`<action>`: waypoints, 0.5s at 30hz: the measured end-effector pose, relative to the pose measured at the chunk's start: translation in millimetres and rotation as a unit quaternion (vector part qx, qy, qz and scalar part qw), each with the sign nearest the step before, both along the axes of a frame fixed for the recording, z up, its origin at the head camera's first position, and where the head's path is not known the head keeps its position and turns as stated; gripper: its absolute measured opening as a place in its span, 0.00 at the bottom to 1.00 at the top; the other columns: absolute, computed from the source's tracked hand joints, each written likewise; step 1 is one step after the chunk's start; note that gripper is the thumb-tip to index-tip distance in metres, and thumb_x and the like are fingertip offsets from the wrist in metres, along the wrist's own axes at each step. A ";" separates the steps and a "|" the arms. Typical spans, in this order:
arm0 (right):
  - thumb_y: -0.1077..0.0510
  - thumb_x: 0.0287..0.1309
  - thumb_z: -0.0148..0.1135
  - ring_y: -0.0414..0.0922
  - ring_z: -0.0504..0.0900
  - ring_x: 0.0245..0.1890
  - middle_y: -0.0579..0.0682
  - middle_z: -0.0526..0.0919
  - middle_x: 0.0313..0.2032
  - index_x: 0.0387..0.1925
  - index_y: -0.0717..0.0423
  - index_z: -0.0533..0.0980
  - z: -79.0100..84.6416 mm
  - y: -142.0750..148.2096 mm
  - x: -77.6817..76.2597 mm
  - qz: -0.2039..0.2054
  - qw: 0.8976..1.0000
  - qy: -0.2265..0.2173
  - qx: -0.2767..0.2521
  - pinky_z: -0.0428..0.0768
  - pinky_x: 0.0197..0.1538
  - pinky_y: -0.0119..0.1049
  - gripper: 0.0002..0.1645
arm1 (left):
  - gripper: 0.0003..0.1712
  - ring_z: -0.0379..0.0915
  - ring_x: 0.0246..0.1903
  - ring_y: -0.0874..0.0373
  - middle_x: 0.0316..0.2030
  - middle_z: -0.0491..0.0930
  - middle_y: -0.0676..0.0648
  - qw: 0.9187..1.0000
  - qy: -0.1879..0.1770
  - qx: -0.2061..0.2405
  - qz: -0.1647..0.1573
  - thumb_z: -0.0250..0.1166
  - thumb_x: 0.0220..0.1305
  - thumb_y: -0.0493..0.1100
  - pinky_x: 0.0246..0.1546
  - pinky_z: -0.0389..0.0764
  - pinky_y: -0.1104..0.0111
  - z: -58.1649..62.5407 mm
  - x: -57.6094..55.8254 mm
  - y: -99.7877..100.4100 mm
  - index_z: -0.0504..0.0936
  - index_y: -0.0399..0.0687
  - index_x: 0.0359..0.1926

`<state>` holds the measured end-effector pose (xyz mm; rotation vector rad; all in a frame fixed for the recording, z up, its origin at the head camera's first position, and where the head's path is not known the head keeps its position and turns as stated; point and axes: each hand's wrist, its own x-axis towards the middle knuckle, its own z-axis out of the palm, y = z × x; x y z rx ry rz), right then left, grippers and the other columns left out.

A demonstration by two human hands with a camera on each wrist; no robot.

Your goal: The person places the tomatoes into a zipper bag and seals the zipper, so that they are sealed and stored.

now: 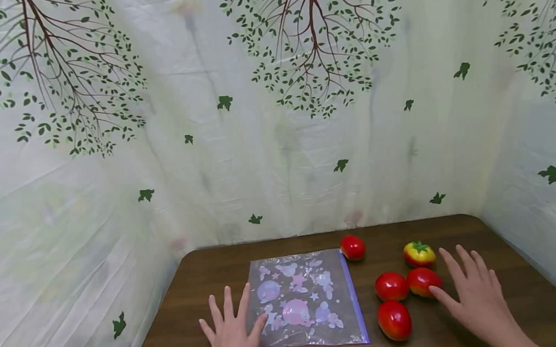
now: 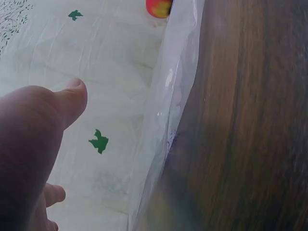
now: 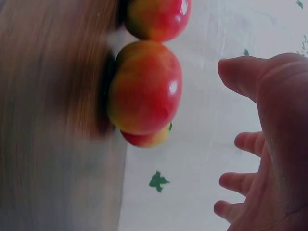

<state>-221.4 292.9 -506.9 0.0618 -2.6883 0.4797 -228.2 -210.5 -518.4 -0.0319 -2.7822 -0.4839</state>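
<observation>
A clear zip bag (image 1: 313, 297) printed with pastel figures lies flat, its purple zip strip (image 1: 354, 299) along the right side. My left hand (image 1: 233, 331) is at the bag's left edge with fingers spread, the thumb overlapping it in the head view. Several shiny red toy tomatoes stand to the right of the bag. My right hand (image 1: 480, 299), fingers spread and holding nothing, is beside the group; its thumb tip overlaps the nearest tomato (image 1: 424, 282). Behind that one, another tomato (image 1: 419, 254) shows a yellow top and green leaves. In the right wrist view, tomatoes (image 3: 147, 89) overlap one another.
Two more tomatoes, a rear one (image 1: 391, 286) and a front one (image 1: 394, 321), sit between the bag and the right-hand pair. A single tomato (image 1: 353, 248) is at the bag's far right corner. Pale leaf-printed cloth (image 1: 290, 194) rises around the brown table (image 1: 207, 268).
</observation>
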 end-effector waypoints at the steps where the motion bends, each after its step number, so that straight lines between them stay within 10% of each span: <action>1: 0.32 0.59 0.64 0.76 0.43 0.69 0.74 0.48 0.72 0.78 0.52 0.49 0.4 -1.9 -0.1 0.006 1.000 0.002 -0.004 0.45 0.57 0.82 0.58 | 0.48 0.21 0.74 0.29 0.78 0.44 0.36 1.000 0.001 0.002 -0.001 0.60 0.65 0.69 0.57 0.31 0.23 -0.1 -0.1 0.4 0.47 0.76 0.79; 15: 0.46 0.55 0.74 0.70 0.54 0.67 0.68 0.57 0.70 0.73 0.55 0.60 20.4 -32.4 -1.5 0.063 0.997 0.032 -0.041 0.63 0.51 0.79 0.50 | 0.47 0.26 0.75 0.32 0.78 0.47 0.38 0.998 0.011 0.046 -0.037 0.57 0.63 0.74 0.58 0.36 0.23 2.0 -1.9 11.5 0.50 0.78 0.78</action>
